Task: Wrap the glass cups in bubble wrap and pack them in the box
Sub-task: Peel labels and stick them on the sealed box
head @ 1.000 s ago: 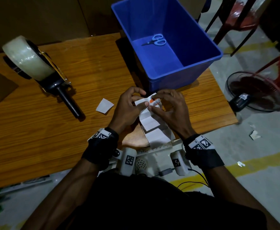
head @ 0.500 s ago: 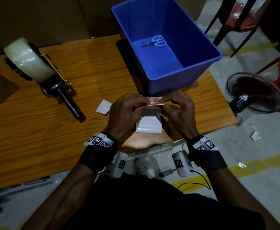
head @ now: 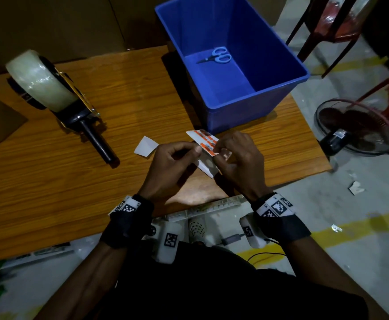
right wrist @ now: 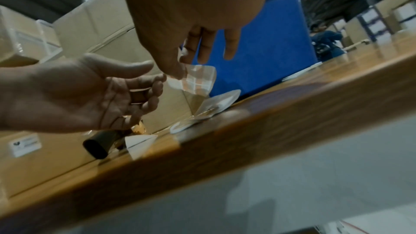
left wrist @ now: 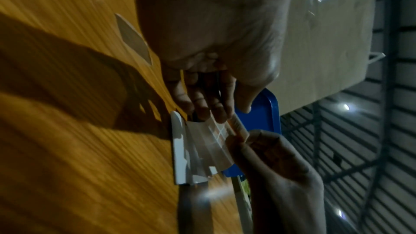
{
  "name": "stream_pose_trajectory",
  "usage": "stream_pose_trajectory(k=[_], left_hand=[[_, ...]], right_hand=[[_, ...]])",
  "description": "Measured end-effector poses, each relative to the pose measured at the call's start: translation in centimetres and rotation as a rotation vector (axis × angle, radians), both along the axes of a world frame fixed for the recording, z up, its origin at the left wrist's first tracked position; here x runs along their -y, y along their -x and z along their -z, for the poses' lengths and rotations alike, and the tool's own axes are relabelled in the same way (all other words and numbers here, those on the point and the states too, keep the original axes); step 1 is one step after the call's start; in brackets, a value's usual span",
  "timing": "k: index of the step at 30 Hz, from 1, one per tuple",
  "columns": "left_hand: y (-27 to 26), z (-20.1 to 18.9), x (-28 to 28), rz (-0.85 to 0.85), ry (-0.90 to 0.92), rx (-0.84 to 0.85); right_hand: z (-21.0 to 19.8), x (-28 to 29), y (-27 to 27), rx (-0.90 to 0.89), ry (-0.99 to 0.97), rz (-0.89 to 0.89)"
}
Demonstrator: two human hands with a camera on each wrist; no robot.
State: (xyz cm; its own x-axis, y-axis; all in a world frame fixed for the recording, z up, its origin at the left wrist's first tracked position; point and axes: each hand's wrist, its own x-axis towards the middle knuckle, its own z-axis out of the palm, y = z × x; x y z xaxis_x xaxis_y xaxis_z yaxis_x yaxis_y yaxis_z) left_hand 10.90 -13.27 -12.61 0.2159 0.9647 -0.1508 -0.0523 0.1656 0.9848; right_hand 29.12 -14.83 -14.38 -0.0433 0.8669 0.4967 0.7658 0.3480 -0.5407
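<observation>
No glass cup or bubble wrap is in view. Both hands hold a folded strip of labels (head: pixel 206 144), orange print on white backing, just above the table in front of the blue box (head: pixel 258 98). My left hand (head: pixel 194 150) pinches the strip's left side with thumb and forefinger. My right hand (head: pixel 218 148) pinches its right end. In the left wrist view the strip (left wrist: pixel 202 145) curves down from the left fingers (left wrist: pixel 209 102) to the table. In the right wrist view the right fingers (right wrist: pixel 180 70) pinch the label strip (right wrist: pixel 195 81); the left hand (right wrist: pixel 155 84) is beside it.
Blue scissors (head: pixel 216 57) lie inside the blue box. A tape dispenser (head: pixel 50 88) lies at the left of the wooden table (head: pixel 119 88), and a loose white paper piece (head: pixel 146 146) lies near my left hand. A fan (head: pixel 359 125) and red chairs stand on the floor at the right.
The strip, which hung long a second ago, is folded short and now turned diagonal, with the orange end pointing away. Both hands shifted slightly toward the blue box.
</observation>
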Motion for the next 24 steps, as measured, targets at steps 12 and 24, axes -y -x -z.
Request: stream_pose_trajectory(k=[12, 24], left_hand=[[0.9, -0.2, -1.2, -0.097, 0.306, -0.042], [0.5, -0.4, -1.7, -0.083, 0.383, -0.032]], right_hand=[[0.0, 0.1, 0.2, 0.110, 0.100, -0.194], [0.3, -1.4, 0.4, 0.078, 0.104, -0.245]])
